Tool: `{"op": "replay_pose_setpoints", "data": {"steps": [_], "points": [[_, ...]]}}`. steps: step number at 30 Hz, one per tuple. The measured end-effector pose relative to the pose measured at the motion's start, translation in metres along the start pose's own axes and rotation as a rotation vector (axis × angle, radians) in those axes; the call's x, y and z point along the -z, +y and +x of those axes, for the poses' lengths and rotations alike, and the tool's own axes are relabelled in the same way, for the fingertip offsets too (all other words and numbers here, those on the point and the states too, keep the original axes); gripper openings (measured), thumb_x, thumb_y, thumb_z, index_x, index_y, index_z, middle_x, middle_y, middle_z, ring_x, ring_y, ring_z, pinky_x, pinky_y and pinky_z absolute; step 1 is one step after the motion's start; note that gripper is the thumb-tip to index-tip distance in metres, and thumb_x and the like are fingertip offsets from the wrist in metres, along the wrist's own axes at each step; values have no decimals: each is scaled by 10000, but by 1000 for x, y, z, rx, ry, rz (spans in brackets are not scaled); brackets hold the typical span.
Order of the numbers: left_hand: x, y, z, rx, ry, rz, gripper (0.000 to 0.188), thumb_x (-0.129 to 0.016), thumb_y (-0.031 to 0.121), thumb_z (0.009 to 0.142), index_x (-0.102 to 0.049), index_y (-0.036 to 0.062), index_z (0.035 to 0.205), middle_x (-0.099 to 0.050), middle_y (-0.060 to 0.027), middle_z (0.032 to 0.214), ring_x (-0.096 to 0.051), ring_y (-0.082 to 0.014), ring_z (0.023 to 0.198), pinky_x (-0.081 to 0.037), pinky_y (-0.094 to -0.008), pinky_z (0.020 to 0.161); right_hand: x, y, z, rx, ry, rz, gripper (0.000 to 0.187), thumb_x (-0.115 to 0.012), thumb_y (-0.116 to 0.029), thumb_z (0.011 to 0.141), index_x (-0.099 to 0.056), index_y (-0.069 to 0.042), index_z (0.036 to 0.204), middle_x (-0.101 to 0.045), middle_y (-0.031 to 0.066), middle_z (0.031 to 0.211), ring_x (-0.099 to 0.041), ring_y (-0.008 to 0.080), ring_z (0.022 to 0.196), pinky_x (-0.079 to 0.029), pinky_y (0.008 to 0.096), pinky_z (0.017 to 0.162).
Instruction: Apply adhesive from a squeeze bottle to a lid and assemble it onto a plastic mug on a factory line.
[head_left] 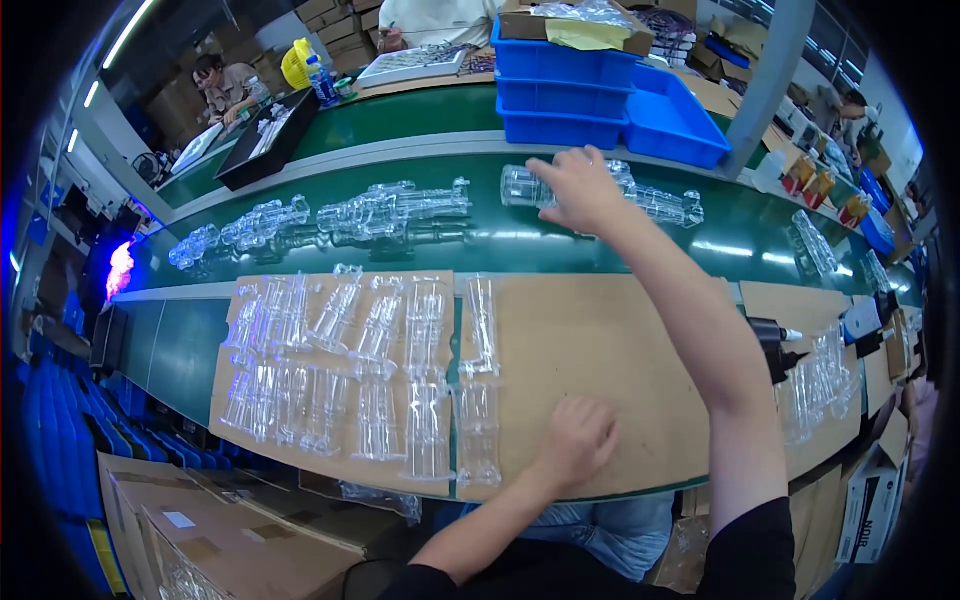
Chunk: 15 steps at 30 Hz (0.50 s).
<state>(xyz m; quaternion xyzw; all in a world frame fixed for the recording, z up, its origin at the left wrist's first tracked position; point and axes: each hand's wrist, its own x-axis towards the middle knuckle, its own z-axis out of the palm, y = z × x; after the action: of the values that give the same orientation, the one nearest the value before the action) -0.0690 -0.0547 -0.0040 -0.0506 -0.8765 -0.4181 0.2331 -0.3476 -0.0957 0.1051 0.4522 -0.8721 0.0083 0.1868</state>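
On the green belt, my right hand [585,190] reaches over a long clear plastic casing [660,205], its thumb and fingers around the part near its wide left end. The palm hides the casing's middle. My left hand [580,440] rests on the brown cardboard sheet [620,350] with its fingers curled in and nothing visible in them. To its left, clear plastic pieces [478,430] lie end to end along the sheet's edge. More clear pieces [375,415] are set out in two rows on another cardboard sheet [225,400].
More clear casings [395,210] lie along the belt [490,245]. Stacked blue bins [565,100] and a black tray [265,140] stand beyond it. At right are a black bottle-like tool [770,345] and more clear pieces [820,390]. Other people sit across the belt.
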Motion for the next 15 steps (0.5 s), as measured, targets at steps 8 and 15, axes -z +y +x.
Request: {"op": "replay_pose_setpoints", "data": {"steps": [8, 15], "points": [[-2, -6, 3, -20, 25, 9, 224, -659, 48, 726, -613, 50, 946, -596, -70, 894, -557, -229, 823, -442, -337, 813, -94, -14, 47, -2, -258, -108, 638, -759, -272, 733, -497, -145, 1301, -582, 123, 1116, -523, 304, 1120, -296, 508, 1080], [-1, -6, 9, -42, 29, -39, 228, -656, 39, 718, -609, 55, 941, -591, -62, 903, -552, -232, 817, -440, -350, 818, -87, -26, 17, 78, 162, 104, 500, -722, -249, 774, -562, -111, 1227, -613, 121, 1098, -560, 310, 1064, -373, 468, 1033]]}}
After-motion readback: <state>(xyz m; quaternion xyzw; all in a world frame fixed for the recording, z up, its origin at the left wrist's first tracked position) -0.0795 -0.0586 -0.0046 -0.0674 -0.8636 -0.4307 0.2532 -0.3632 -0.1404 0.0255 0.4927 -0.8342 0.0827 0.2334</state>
